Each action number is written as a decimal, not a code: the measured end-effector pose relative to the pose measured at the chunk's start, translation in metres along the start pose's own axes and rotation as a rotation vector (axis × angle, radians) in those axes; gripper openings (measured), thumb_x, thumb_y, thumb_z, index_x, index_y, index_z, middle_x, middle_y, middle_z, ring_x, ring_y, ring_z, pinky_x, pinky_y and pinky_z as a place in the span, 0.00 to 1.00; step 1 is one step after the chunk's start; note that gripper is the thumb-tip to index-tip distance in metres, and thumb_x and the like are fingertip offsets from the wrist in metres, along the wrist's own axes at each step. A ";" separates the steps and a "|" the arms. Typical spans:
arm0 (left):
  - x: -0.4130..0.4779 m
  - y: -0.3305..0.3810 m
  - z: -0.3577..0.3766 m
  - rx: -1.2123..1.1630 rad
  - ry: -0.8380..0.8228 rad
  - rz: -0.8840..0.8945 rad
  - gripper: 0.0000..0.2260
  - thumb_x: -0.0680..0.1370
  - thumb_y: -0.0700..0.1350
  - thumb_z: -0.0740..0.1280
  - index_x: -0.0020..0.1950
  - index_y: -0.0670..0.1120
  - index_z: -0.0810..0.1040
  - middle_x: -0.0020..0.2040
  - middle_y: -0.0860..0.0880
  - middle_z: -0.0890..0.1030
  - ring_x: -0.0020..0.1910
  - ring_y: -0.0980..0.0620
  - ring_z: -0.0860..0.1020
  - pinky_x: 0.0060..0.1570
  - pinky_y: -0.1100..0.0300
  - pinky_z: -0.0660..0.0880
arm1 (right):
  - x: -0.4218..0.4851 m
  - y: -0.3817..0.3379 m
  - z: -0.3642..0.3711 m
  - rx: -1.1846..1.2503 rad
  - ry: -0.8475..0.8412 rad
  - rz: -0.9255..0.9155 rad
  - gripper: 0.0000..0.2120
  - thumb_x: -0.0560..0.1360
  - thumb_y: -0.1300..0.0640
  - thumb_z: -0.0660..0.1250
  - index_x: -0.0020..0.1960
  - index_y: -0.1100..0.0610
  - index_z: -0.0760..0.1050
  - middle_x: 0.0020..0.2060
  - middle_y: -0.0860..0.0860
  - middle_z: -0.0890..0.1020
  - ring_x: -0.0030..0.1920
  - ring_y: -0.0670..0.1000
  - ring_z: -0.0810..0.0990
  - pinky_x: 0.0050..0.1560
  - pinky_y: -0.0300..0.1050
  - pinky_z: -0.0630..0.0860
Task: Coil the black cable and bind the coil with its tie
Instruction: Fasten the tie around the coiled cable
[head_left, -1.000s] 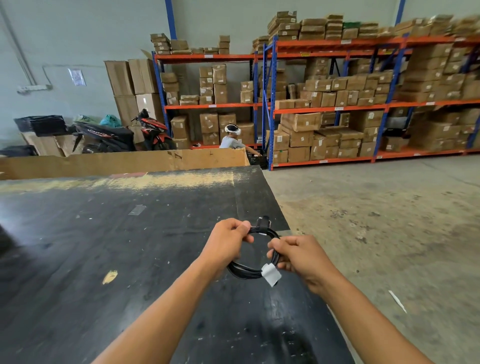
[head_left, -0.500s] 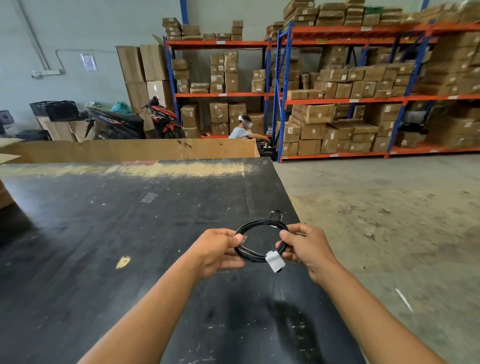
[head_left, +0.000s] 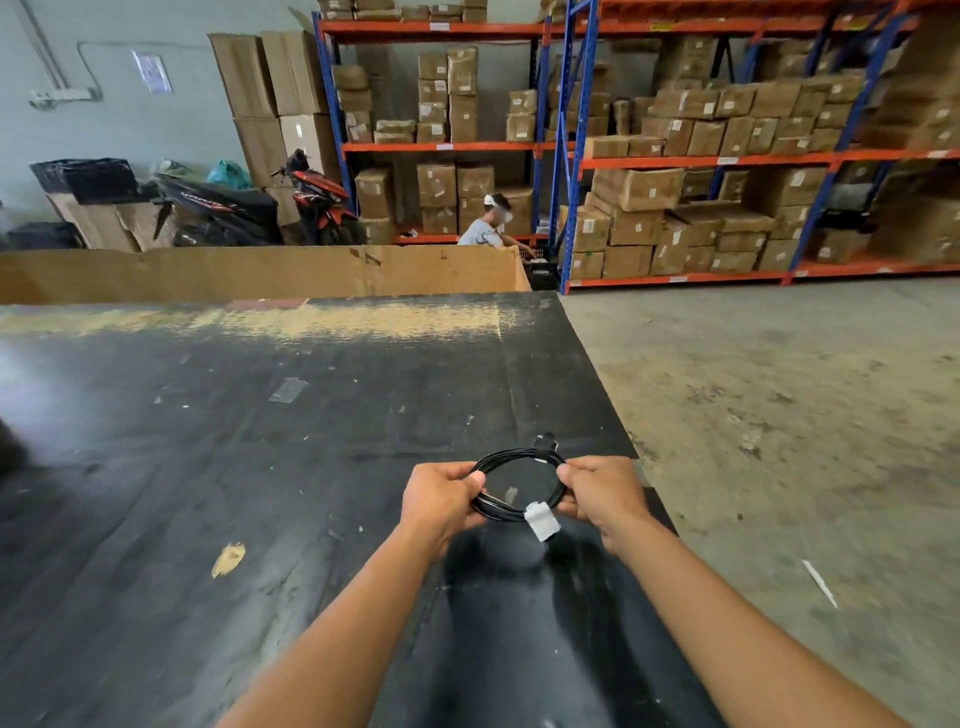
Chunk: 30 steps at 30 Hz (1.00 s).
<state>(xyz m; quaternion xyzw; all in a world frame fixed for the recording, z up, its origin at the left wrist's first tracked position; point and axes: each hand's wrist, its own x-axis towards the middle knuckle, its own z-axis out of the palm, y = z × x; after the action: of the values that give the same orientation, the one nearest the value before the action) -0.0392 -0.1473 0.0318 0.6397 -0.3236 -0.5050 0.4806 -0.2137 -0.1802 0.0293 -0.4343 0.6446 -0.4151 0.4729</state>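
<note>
- Black cable (head_left: 519, 457) coil: prob. light, springy; keep pinched at opposite sides.
- Left hand (head_left: 441, 499), right hand (head_left: 602, 491): fingers clamped on coil.
- White tag (head_left: 542, 521) dangles.

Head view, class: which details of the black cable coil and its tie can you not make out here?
- Coil sides: hidden inside left hand and right hand.
- White tag: any print too small.
- Black piece at the coil's far edge: too small to tell plug from tie.

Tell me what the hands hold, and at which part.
The coiled black cable: left hand on the coil's left side, right hand on its right side.
</note>
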 end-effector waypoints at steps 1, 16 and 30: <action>0.009 -0.002 0.001 0.024 0.008 -0.010 0.07 0.80 0.36 0.65 0.55 0.40 0.81 0.40 0.42 0.80 0.36 0.48 0.81 0.35 0.58 0.82 | 0.006 0.001 0.004 -0.024 0.006 0.002 0.11 0.73 0.65 0.67 0.32 0.58 0.81 0.30 0.54 0.81 0.28 0.51 0.80 0.40 0.52 0.84; 0.065 -0.006 0.017 0.334 0.217 0.006 0.13 0.73 0.40 0.69 0.31 0.53 0.80 0.39 0.46 0.84 0.44 0.43 0.84 0.51 0.54 0.81 | 0.057 0.008 0.032 -0.196 0.144 0.045 0.05 0.71 0.62 0.70 0.38 0.54 0.79 0.29 0.50 0.83 0.30 0.53 0.85 0.47 0.51 0.84; 0.066 -0.015 0.013 0.433 0.330 0.046 0.06 0.71 0.44 0.75 0.35 0.49 0.81 0.37 0.49 0.83 0.45 0.46 0.82 0.49 0.59 0.76 | 0.065 0.017 0.033 -0.254 0.139 0.015 0.07 0.72 0.61 0.72 0.38 0.53 0.76 0.28 0.51 0.81 0.30 0.53 0.85 0.41 0.55 0.85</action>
<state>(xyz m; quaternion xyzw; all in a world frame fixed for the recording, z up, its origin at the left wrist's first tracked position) -0.0341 -0.2049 -0.0048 0.7936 -0.3559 -0.3020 0.3903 -0.1961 -0.2410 -0.0097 -0.4559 0.7263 -0.3556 0.3717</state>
